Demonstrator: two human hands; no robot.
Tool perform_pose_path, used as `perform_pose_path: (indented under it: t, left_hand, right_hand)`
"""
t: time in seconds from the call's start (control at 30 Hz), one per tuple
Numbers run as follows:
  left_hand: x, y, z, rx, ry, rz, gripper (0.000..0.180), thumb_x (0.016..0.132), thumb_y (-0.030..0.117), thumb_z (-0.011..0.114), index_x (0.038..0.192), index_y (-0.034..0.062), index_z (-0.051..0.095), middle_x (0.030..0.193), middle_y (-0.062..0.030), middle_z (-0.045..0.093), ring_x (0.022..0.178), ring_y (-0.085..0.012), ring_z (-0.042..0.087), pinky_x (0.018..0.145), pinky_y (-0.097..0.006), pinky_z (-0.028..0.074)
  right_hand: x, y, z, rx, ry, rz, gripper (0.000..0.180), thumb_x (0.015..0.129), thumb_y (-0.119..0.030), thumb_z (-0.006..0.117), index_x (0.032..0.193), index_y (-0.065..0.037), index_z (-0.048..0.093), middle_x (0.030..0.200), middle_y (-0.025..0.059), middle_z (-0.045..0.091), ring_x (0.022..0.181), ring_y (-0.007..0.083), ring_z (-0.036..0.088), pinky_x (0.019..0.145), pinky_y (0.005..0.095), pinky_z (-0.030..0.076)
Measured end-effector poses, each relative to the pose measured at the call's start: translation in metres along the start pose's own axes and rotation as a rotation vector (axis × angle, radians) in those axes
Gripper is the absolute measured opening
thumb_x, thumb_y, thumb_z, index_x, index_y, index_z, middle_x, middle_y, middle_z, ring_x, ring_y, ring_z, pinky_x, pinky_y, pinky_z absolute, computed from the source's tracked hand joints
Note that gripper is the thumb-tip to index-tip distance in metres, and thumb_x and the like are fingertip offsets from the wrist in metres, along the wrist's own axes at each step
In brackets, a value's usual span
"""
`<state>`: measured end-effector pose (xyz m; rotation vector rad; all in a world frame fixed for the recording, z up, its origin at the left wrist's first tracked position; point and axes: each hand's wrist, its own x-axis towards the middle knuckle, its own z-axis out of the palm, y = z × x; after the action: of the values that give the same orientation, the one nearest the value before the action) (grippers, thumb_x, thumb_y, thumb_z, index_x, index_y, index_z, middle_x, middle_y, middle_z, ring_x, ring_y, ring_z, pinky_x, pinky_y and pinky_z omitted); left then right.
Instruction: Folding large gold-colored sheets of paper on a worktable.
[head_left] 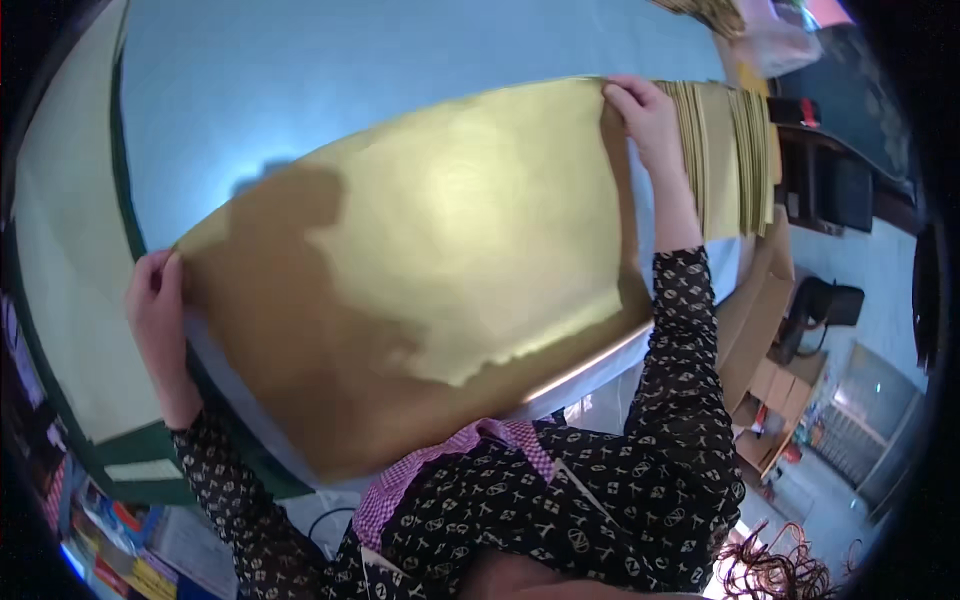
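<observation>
A large gold sheet (pixel 480 250), which looks like paper, stretches across the table in front of me, with dark shadows over its left part. My left hand (pixel 158 310) is closed on the sheet's left far corner, thumb and fingers pinched together. At the right far corner, my right hand (pixel 648 120) pinches the edge between thumb and fingers. The sheet spans between both hands and slopes down toward my body. Beside my right hand and forearm lies a stack of folded yellow-gold pieces (pixel 715 160).
A pale blue tabletop (pixel 430 50) lies beyond the sheet. To the left is a cream panel (pixel 65 230) on a green surface. Brown cardboard (pixel 755 290) leans at the right, near a black chair (pixel 830 300). Mixed goods (pixel 140 540) sit at lower left.
</observation>
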<state>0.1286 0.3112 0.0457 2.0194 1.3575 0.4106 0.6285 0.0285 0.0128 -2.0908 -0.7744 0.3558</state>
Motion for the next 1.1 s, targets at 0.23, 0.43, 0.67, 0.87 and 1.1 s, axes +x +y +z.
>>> perform_pose_path:
  t: [0.23, 0.43, 0.67, 0.87, 1.1]
  left_hand:
    - [0.006, -0.02, 0.001, -0.186, -0.093, -0.072, 0.011, 0.093, 0.011, 0.056, 0.092, 0.0009, 0.061, 0.074, 0.0056, 0.051, 0.066, -0.0029, 0.044, 0.06, -0.018, 0.037]
    - [0.005, -0.027, 0.004, -0.128, -0.059, -0.002, 0.015, 0.093, 0.015, 0.057, 0.096, 0.0016, 0.061, 0.076, 0.0039, 0.053, 0.069, -0.0043, 0.047, 0.061, -0.018, 0.038]
    - [0.0, -0.007, 0.007, -0.049, 0.027, -0.039, 0.011, 0.092, 0.012, 0.058, 0.09, 0.0014, 0.061, 0.074, 0.0056, 0.053, 0.066, -0.0017, 0.045, 0.059, -0.017, 0.037]
    - [0.0, -0.006, 0.006, -0.12, -0.01, -0.079, 0.01, 0.091, 0.011, 0.059, 0.091, 0.0014, 0.062, 0.075, 0.0054, 0.054, 0.068, -0.0019, 0.046, 0.059, -0.017, 0.037]
    - [0.002, -0.019, 0.003, -0.189, -0.035, -0.071, 0.011, 0.092, 0.014, 0.058, 0.092, 0.004, 0.062, 0.073, 0.0069, 0.05, 0.063, -0.0022, 0.041, 0.055, -0.017, 0.033]
  right_hand:
    - [-0.006, -0.006, 0.001, 0.082, -0.004, 0.075, 0.017, 0.086, -0.013, 0.063, 0.1, -0.004, 0.068, 0.081, -0.0046, 0.062, 0.065, 0.0009, 0.049, 0.052, 0.0158, 0.036]
    - [-0.005, -0.013, 0.002, 0.069, -0.015, 0.106, 0.017, 0.086, -0.009, 0.063, 0.1, 0.0, 0.067, 0.086, 0.0002, 0.065, 0.078, 0.006, 0.057, 0.07, 0.0182, 0.046]
    - [-0.002, -0.01, 0.002, -0.045, 0.012, 0.028, 0.017, 0.084, -0.01, 0.065, 0.098, 0.0, 0.067, 0.082, -0.0003, 0.064, 0.076, 0.0059, 0.056, 0.071, 0.0188, 0.045]
    - [-0.002, -0.013, 0.003, 0.007, 0.016, 0.059, 0.017, 0.083, -0.01, 0.066, 0.097, 0.0, 0.067, 0.08, 0.0008, 0.065, 0.075, 0.0065, 0.058, 0.07, 0.0199, 0.047]
    - [-0.005, -0.022, 0.003, 0.054, -0.01, 0.131, 0.018, 0.084, -0.011, 0.067, 0.099, -0.002, 0.066, 0.084, 0.0002, 0.064, 0.075, 0.0059, 0.058, 0.065, 0.0188, 0.047]
